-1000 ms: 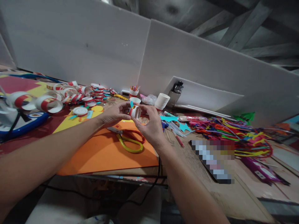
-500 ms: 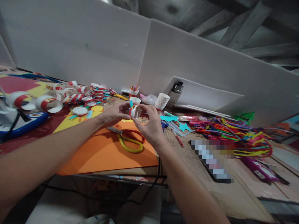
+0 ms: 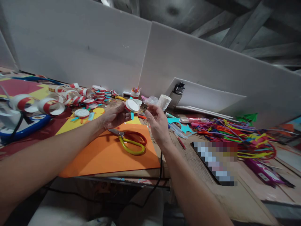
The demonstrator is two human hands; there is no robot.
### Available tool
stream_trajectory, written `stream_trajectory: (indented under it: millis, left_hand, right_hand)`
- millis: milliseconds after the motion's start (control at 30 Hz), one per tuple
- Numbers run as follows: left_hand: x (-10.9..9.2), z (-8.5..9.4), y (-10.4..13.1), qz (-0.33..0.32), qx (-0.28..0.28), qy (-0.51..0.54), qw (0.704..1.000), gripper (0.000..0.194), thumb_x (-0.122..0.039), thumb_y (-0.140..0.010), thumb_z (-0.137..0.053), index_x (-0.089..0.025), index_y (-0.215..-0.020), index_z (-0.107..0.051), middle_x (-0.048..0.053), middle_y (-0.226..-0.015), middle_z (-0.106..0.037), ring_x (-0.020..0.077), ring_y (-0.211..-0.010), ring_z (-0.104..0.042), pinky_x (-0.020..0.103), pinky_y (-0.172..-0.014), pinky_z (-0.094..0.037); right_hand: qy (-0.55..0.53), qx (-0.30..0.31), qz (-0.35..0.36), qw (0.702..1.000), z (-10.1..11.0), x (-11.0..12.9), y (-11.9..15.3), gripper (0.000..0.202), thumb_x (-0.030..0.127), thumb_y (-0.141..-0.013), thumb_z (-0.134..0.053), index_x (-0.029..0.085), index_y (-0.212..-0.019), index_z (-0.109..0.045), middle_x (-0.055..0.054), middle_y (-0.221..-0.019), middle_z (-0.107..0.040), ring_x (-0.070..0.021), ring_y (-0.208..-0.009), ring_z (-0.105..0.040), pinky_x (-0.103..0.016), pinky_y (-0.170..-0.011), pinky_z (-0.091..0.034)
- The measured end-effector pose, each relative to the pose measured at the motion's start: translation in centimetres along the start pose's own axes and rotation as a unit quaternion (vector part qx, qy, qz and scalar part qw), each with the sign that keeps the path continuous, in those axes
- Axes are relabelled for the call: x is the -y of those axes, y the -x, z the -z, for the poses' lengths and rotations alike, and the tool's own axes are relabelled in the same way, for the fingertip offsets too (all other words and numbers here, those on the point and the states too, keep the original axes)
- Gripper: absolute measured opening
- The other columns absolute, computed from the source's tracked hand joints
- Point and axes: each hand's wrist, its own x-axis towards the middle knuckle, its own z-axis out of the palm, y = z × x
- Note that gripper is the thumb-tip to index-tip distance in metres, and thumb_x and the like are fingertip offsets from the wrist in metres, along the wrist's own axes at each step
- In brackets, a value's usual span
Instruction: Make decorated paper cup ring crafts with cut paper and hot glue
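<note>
My left hand (image 3: 114, 116) is closed on a short cut paper cup bottom (image 3: 132, 106), white with a red band. Its round white face is turned up towards me, and a small teal paper tab (image 3: 132, 116) hangs from its lower edge. Just to the right, my right hand (image 3: 159, 123) is apart from the cup piece, thumb and fingers bent and loosely parted, with nothing visible between them. Below both hands, scissors (image 3: 133, 152) with yellow and red handles lie on an orange sheet (image 3: 94, 160).
Curled cup strips (image 3: 50, 105) and stacked cup pieces (image 3: 98, 94) lie at the left. A stack of white cups (image 3: 164, 102) and a dark bottle (image 3: 176, 95) stand behind. Colourful pipe cleaners (image 3: 225, 131), a red pencil (image 3: 181, 142) and a purple packet (image 3: 263, 172) lie at the right.
Both hands were on the cup piece; my right hand has let go and moved slightly right. The piece has turned in my left hand, its round face now up and the teal tab pointing down.
</note>
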Motion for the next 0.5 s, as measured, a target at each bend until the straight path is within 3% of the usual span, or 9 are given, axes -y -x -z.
stream_trajectory:
  millis: [267, 500]
  left_hand:
    - [0.29, -0.28, -0.04, 0.006, 0.036, -0.010, 0.999, 0.053, -0.054, -0.075, -0.071, -0.017, -0.113, -0.065, 0.010, -0.102, -0.073, 0.0233, -0.095, -0.070, 0.031, -0.081, -0.054]
    - [0.41, -0.19, 0.17, 0.001, 0.054, -0.024, 0.998, 0.055, -0.040, -0.062, -0.085, -0.017, -0.110, -0.069, 0.007, -0.098, -0.071, 0.0150, -0.085, -0.066, 0.023, -0.077, -0.053]
  right_hand:
    - [-0.018, 0.019, -0.001, 1.000, -0.26, 0.57, 0.26, 0.031, 0.041, -0.085, -0.060, 0.022, -0.109, -0.059, -0.007, -0.107, -0.063, -0.0171, -0.093, -0.061, -0.035, -0.084, -0.054]
    - [-0.007, 0.025, 0.019, 0.999, -0.27, 0.45, 0.31, 0.033, 0.042, -0.085, -0.061, 0.022, -0.111, -0.059, -0.008, -0.110, -0.061, -0.0175, -0.092, -0.060, -0.033, -0.078, -0.053]
